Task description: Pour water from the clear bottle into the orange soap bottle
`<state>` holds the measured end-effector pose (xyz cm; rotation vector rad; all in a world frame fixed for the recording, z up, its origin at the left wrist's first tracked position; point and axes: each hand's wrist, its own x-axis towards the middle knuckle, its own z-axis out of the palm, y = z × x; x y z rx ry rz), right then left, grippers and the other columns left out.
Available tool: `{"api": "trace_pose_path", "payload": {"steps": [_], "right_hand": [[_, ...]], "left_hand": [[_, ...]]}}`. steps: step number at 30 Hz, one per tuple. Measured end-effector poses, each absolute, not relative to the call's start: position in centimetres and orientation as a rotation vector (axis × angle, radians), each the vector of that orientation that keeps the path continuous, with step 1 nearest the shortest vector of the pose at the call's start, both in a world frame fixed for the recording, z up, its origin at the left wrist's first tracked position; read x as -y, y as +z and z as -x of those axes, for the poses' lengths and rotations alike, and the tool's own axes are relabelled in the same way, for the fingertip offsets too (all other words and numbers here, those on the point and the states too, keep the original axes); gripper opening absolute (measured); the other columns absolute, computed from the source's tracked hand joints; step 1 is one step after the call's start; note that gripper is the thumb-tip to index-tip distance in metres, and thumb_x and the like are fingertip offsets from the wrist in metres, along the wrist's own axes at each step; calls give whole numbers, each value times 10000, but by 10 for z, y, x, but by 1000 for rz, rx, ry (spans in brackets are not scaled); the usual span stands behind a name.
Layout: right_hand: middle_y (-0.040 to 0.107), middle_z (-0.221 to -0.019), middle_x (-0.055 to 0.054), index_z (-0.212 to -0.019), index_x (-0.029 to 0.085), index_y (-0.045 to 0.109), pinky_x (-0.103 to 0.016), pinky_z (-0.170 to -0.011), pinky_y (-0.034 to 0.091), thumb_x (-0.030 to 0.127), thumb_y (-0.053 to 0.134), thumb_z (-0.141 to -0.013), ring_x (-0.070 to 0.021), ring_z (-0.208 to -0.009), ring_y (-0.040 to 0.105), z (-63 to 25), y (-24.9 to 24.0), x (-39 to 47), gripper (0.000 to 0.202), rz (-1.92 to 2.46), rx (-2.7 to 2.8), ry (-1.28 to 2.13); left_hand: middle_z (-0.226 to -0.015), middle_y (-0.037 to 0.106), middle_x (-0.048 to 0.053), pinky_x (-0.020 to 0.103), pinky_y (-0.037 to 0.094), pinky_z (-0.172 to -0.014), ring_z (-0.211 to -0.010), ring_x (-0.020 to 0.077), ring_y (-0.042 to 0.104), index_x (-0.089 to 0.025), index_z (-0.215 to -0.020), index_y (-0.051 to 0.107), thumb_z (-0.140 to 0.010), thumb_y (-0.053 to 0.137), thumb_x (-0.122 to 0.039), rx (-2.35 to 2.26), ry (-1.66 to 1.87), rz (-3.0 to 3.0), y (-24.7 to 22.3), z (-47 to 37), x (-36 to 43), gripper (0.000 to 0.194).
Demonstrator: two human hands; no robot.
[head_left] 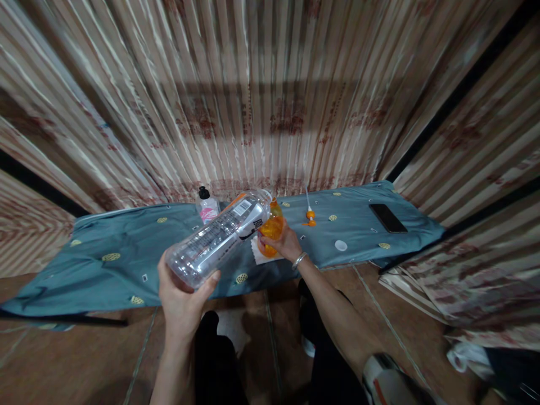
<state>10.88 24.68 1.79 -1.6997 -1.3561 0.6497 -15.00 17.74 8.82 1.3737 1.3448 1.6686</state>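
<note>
My left hand is wrapped round the base of a large clear plastic bottle, tilted with its neck up and to the right. The bottle's mouth meets the top of an orange bottle; I cannot make out whether liquid is flowing. Closed round the orange bottle is my right hand, with a bracelet at the wrist. A piece of white tissue lies under the orange bottle. To the right, an orange pump top with a pale tube rests on the cloth.
A teal cloth with yellow prints covers the narrow table. Behind the clear bottle stands a small bottle with a black cap. A white round cap and a black phone lie at the right. Striped curtains hang close behind.
</note>
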Motion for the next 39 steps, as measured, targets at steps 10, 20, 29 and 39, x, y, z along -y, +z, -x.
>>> {"api": "trace_pose_path", "payload": {"steps": [10, 20, 29, 39], "right_hand": [[807, -1156, -70, -1278, 258, 569, -547, -1019, 637, 376, 887, -719, -336, -1108, 792, -112, 11, -250, 654, 1669, 1367, 622], [803, -1191, -74, -1332, 268, 578, -536, -1032, 631, 411, 880, -727, -352, -1155, 781, -111, 11, -250, 692, 1687, 1373, 613], [803, -1163, -88, -1319, 248, 576, -555, -1048, 627, 414, 875, -729, -363, -1161, 775, -110, 13, -249, 682, 1694, 1369, 621], [803, -1160, -85, -1260, 257, 562, -559, -1045, 627, 416, 886, -704, -348, -1129, 782, -112, 9, -250, 662, 1630, 1345, 635]], "left_hand": [[-1247, 689, 111, 403, 593, -973, -1115, 269, 688, -197, -1255, 609, -506, 973, -398, -1361, 1710, -1380, 87, 148, -178, 857], [-1269, 681, 131, 425, 579, -1002, -1146, 290, 676, -187, -1250, 597, -477, 975, -373, -1355, 1695, -1349, 90, 147, -178, 881], [-1281, 663, 156, 465, 565, -1011, -1157, 317, 661, -177, -1266, 567, -462, 967, -392, -1368, 1672, -1310, 90, 146, -178, 923], [-1284, 664, 167, 469, 564, -1018, -1158, 323, 668, -165, -1264, 572, -460, 966, -393, -1370, 1677, -1316, 92, 145, -178, 924]]}}
